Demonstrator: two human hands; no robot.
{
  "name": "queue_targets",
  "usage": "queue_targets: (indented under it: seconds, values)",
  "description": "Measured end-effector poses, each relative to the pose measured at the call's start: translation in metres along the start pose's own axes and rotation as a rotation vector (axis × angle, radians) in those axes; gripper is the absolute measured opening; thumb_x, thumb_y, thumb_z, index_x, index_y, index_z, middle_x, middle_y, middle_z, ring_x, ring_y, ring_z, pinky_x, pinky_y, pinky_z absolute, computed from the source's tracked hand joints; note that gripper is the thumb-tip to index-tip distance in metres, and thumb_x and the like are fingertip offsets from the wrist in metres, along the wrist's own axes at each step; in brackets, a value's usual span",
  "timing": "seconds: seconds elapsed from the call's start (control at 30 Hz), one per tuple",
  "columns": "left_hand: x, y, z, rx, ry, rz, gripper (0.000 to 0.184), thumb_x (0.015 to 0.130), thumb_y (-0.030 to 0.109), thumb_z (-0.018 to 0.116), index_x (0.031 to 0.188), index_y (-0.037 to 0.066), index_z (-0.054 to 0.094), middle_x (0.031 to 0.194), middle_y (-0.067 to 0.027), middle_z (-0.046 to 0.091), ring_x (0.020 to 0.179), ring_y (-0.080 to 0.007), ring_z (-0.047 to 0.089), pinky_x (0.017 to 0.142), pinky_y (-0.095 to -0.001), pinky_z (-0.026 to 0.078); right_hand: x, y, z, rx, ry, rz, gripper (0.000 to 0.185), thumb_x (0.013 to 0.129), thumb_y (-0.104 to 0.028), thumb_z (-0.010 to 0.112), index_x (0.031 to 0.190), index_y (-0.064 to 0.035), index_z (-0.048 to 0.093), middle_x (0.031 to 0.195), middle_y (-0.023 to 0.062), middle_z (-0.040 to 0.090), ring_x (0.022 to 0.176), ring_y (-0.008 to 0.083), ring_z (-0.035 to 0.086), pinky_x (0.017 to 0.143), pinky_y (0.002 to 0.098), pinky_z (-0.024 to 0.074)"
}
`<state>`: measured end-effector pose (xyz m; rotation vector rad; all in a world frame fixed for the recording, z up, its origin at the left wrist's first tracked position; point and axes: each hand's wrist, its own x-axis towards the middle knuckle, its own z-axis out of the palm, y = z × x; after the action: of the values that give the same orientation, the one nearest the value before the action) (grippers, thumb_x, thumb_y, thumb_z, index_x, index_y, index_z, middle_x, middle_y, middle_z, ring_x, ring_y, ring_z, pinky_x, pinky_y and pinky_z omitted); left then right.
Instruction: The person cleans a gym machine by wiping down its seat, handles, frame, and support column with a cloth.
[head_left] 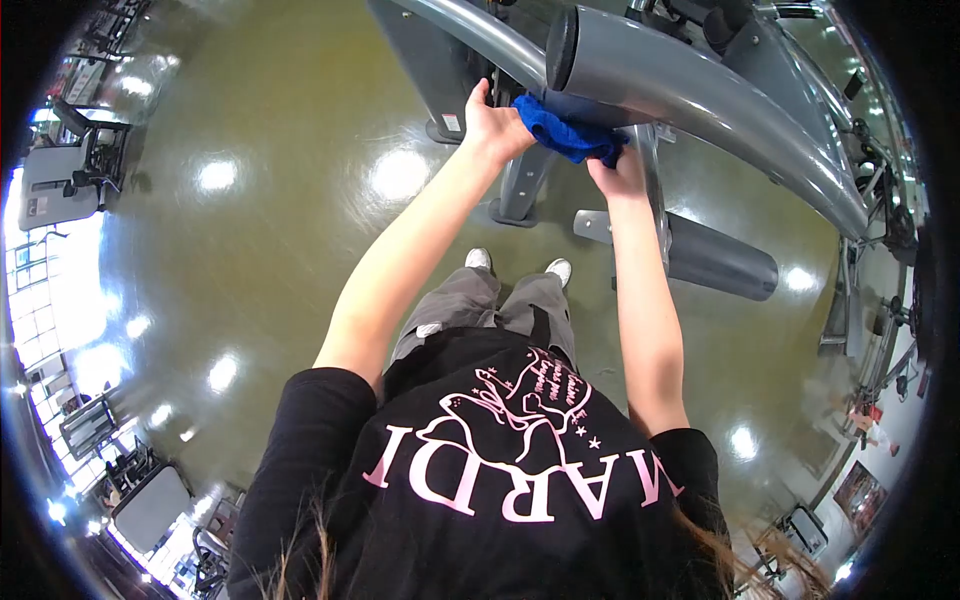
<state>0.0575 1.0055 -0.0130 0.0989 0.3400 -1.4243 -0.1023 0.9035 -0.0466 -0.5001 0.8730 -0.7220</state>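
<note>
A bunched blue cloth stretches between my two hands, against the underside of a thick grey machine tube. At the cloth's left end is my left hand, its thumb sticking up and its other fingers hidden by the cloth and the frame. My right hand grips the right end, with the fingers curled into the fabric. Both arms reach forward from my body.
A grey upright panel stands just left of the tube. Below right, a dark cylindrical roller juts out near my right forearm. The glossy floor reflects ceiling lights. More gym machines line the left side.
</note>
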Motion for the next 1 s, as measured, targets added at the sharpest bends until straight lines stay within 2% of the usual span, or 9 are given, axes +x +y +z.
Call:
queue_targets:
  seconds: [0.17, 0.23, 0.37, 0.6, 0.67, 0.7, 0.8, 0.93, 1.0]
  values:
    - [0.022, -0.007, -0.025, 0.043, 0.093, 0.125, 0.087, 0.081, 0.057, 0.037, 0.133, -0.011, 0.021, 0.141, -0.0263, 0.023, 0.13, -0.0377, 0.025, 0.108, -0.0512, 0.014, 0.01, 0.017, -0.023, -1.399, -0.128, -0.499, 0.038, 0.074, -0.011, 0.057, 0.111, -0.0027, 0.055, 0.111, 0.0111, 0.06, 0.102, 0.0191, 0.057, 0.093, 0.0279, 0.0394]
    - [0.027, -0.009, -0.029, 0.089, 0.131, 0.161, 0.085, 0.082, 0.057, 0.037, 0.132, -0.01, 0.023, 0.14, -0.026, 0.026, 0.13, -0.0374, 0.026, 0.108, -0.051, 0.015, 0.062, 0.055, -0.041, -0.514, -0.07, -0.273, 0.037, 0.074, -0.011, 0.056, 0.11, -0.0029, 0.056, 0.108, 0.01, 0.062, 0.1, 0.0199, 0.058, 0.092, 0.029, 0.0402]
    - [0.045, -0.007, -0.049, 0.149, 0.127, 0.203, 0.078, 0.084, 0.054, 0.035, 0.129, -0.01, 0.029, 0.135, -0.0257, 0.034, 0.127, -0.0368, 0.032, 0.107, -0.0511, 0.018, 0.065, 0.051, -0.005, 0.222, 0.344, 0.071, 0.041, 0.083, -0.001, 0.035, 0.118, -0.005, 0.053, 0.113, 0.014, 0.059, 0.098, 0.0238, 0.059, 0.092, 0.0339, 0.0427]
    - [0.016, 0.003, -0.04, 0.247, 0.219, 0.097, 0.062, 0.087, 0.044, 0.037, 0.119, -0.01, 0.039, 0.123, -0.0258, 0.047, 0.114, -0.0359, 0.046, 0.101, -0.0472, 0.031, -0.024, 0.013, 0.009, -1.06, -0.169, -0.521, 0.04, 0.067, 0.0, 0.054, 0.106, 0.0011, 0.061, 0.106, 0.0153, 0.062, 0.099, 0.0228, 0.059, 0.09, 0.0319, 0.0415]
    - [-0.004, 0.004, -0.018, 0.238, 0.195, 0.054, 0.056, 0.087, 0.041, 0.037, 0.113, -0.009, 0.044, 0.117, -0.0238, 0.052, 0.109, -0.0348, 0.05, 0.099, -0.0461, 0.035, -0.023, 0.01, 0.0, -0.96, -0.187, -0.54, 0.041, 0.062, 0.0, 0.057, 0.103, 0.0028, 0.062, 0.104, 0.0144, 0.063, 0.099, 0.0226, 0.059, 0.09, 0.0307, 0.0411]
    - [-0.013, 0.004, -0.006, 0.219, 0.158, 0.06, 0.049, 0.087, 0.033, 0.042, 0.111, -0.009, 0.043, 0.118, -0.0273, 0.05, 0.11, -0.0353, 0.05, 0.099, -0.0458, 0.035, -0.036, 0.003, 0.012, -1.206, -0.106, -0.589, 0.034, 0.072, -0.003, 0.053, 0.105, 0.0021, 0.06, 0.105, 0.0131, 0.062, 0.1, 0.0219, 0.058, 0.09, 0.0314, 0.0424]
    - [-0.03, 0.022, -0.011, 0.094, -0.19, -0.157, 0.046, 0.087, 0.03, 0.043, 0.112, -0.008, 0.044, 0.113, -0.0263, 0.053, 0.104, -0.0344, 0.054, 0.097, -0.045, 0.038, -0.051, -0.015, 0.043, 0.278, 0.194, 0.059, 0.028, 0.083, -0.007, 0.045, 0.108, -0.0013, 0.057, 0.108, 0.0122, 0.06, 0.102, 0.0228, 0.056, 0.09, 0.0353, 0.0443]
    - [-0.075, 0.005, -0.004, 0.166, -0.219, -0.074, 0.037, 0.09, 0.022, 0.042, 0.111, -0.008, 0.046, 0.109, -0.023, 0.057, 0.098, -0.0304, 0.059, 0.09, -0.0412, 0.047, -0.085, -0.016, 0.041, 0.235, -0.127, -0.043, 0.028, 0.09, -0.01, 0.037, 0.11, -0.0012, 0.054, 0.112, 0.0127, 0.057, 0.102, 0.024, 0.055, 0.093, 0.0393, 0.0437]
    - [-0.098, -0.018, -0.007, 0.452, 0.156, 0.064, 0.033, 0.09, 0.019, 0.042, 0.112, -0.006, 0.047, 0.11, -0.0206, 0.057, 0.099, -0.0269, 0.059, 0.088, -0.0391, 0.049, -0.106, -0.008, 0.03, 0.126, -0.056, 0.043, 0.028, 0.091, -0.016, 0.042, 0.113, -0.0013, 0.052, 0.108, 0.0111, 0.059, 0.101, 0.0216, 0.056, 0.089, 0.0386, 0.0456]
